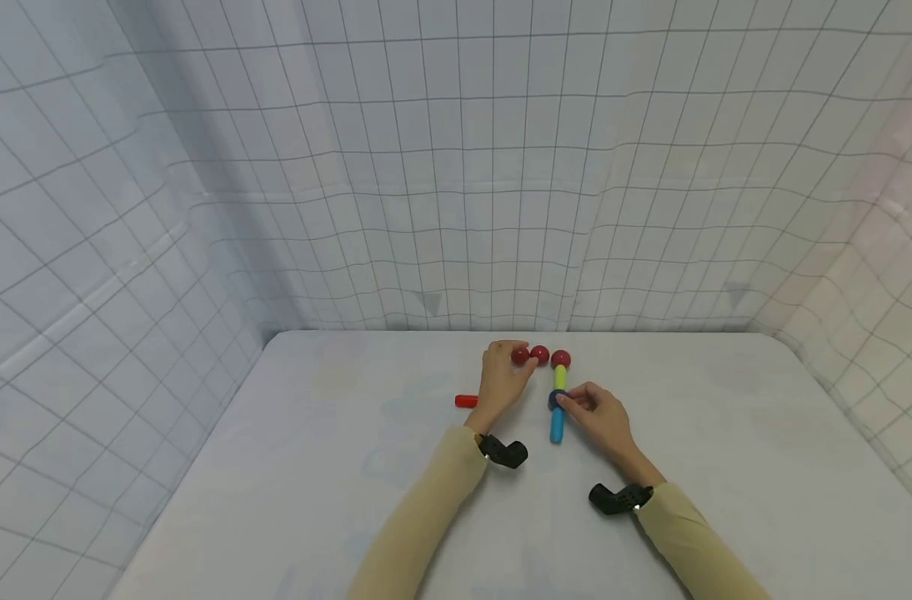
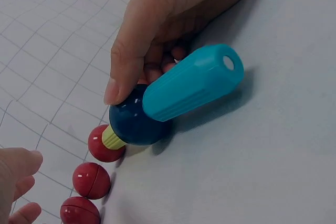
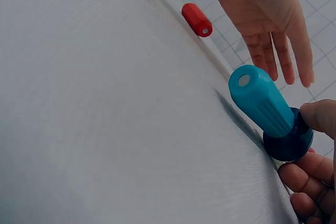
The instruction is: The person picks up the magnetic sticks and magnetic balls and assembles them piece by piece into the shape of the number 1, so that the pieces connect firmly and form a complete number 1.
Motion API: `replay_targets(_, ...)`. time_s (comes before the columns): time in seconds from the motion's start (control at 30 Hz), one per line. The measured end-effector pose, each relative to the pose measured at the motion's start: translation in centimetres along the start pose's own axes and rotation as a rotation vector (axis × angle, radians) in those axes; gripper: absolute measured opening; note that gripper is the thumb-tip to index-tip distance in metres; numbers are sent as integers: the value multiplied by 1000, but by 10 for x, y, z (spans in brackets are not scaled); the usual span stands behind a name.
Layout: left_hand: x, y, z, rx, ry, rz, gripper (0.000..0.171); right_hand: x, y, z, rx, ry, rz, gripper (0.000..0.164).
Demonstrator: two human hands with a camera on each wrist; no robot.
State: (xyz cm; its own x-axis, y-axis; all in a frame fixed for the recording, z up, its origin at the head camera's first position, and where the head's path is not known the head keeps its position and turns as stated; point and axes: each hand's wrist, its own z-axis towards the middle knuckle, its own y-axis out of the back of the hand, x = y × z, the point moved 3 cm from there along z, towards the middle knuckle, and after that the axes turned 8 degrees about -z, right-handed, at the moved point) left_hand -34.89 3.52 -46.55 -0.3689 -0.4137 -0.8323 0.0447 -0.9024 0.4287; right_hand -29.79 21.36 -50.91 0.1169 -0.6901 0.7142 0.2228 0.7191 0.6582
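Observation:
My right hand (image 1: pixel 600 417) pinches a dark blue ball (image 2: pixel 135 119) between thumb and fingers. Joined to that ball are a light blue ridged rod (image 3: pixel 261 100), pointing toward me, and a yellow-green rod (image 1: pixel 560 377) on the far side. A red ball (image 1: pixel 561 359) sits at the yellow-green rod's far end. My left hand (image 1: pixel 503 375) hovers by two loose red balls, one nearer the rod (image 2: pixel 92 180) and one farther left (image 2: pixel 80 212). Its fingers are extended and apart from the balls in the left wrist view.
A short red rod (image 3: pixel 197 20) lies on the white table (image 1: pixel 313 467), partly behind my left wrist in the head view. White grid-patterned curtains (image 1: pixel 456 192) hang behind the table and along both sides.

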Motion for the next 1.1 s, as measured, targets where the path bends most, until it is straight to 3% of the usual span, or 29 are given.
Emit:
replay_targets(0.23, 10, -6, 9, 60, 27, 92, 40, 1, -1, -1, -4, -2, 3, 28)
replay_targets(0.43, 10, -9, 8, 84, 29, 87, 42, 0, -2, 0, -8, 5, 7, 26)
replay_targets(1.1, 16, -17, 17, -15, 84, 85, 27, -3, -2, 2, -25, 31, -6, 26)
